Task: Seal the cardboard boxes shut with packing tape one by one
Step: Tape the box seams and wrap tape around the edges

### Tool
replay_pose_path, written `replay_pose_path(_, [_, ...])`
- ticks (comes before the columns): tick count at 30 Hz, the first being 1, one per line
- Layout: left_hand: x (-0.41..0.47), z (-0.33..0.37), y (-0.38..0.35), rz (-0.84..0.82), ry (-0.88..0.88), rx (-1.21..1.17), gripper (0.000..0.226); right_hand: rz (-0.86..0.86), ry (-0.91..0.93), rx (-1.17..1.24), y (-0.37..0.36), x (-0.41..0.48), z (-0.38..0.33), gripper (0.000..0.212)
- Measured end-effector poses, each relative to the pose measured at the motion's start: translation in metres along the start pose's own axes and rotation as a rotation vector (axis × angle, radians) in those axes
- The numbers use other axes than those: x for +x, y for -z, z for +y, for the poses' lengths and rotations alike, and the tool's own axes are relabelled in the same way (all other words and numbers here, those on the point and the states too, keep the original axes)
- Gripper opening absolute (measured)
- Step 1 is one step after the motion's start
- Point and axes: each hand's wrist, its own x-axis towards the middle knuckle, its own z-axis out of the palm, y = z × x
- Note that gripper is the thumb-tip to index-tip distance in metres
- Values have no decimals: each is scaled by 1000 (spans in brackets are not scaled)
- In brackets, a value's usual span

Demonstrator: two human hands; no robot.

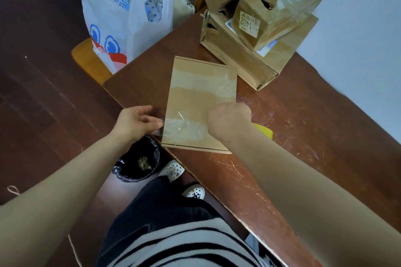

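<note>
At frame centre, the left hand pinches a glossy clear tape strip across a flat brown cardboard box. The right hand hides its fingers, so its grip cannot be told.

Domestic room, most likely a home. Evidence: scratched wooden table under the right hand, with used boxes stacked beyond it. Shopping bag on a chair beyond the left hand. Lined bin below that hand. Plank floor.
</note>
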Motion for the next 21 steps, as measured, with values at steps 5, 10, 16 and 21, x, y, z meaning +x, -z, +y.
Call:
replay_pose_path(5, [0, -2, -5, 11, -44, 23, 69, -38, 46, -34, 6, 3, -7, 15])
replay_pose_path(10, [5, -9, -5, 49, -56, 56, 68, -72, 43, -65, 8, 6, -14, 24])
replay_pose_path(16, [7, -13, -6, 186, -268, 733, 63, -88, 49, -72, 9, 7, -16, 26])
replay_pose_path(21, [-18, -16, -24, 310, -364, 572, 40, -108, 39, -38, 11, 7, -16, 29])
